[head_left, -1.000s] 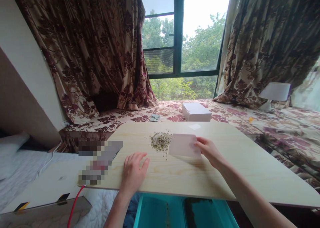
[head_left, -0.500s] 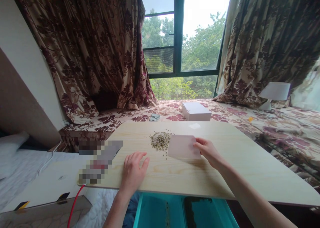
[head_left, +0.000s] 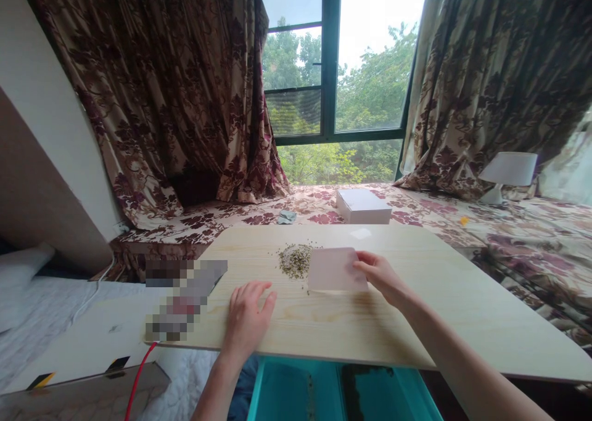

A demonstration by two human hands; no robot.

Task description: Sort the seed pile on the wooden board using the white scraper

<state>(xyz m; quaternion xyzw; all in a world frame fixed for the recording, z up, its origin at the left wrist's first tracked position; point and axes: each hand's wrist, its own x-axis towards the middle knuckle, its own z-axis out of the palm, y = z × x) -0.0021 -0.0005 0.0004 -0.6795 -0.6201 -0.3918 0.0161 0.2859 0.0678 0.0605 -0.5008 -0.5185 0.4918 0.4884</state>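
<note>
A loose heap of small greenish-brown grains (head_left: 294, 261) lies near the middle of the pale wooden tabletop (head_left: 416, 322), with strays scattered around it. My right hand (head_left: 382, 277) pinches the right edge of a thin, pale, translucent sheet (head_left: 337, 270). The sheet's left edge reaches the right side of the heap and covers some of it; whether it touches the grains I cannot tell. To the left and nearer me, my left hand (head_left: 250, 313) rests on the tabletop with its fingers apart and nothing in it.
Below the table's near edge is a teal bin (head_left: 296, 390) with two compartments, dark matter in the right one. A pixelated object (head_left: 185, 304) with a red cable (head_left: 136, 378) occupies the table's left. Beyond stand a white box (head_left: 363, 206) and a lamp (head_left: 509, 169).
My right hand has shifted slightly left with the sheet, whose edge now covers a little more of the heap's right side. The left hand has stayed put.
</note>
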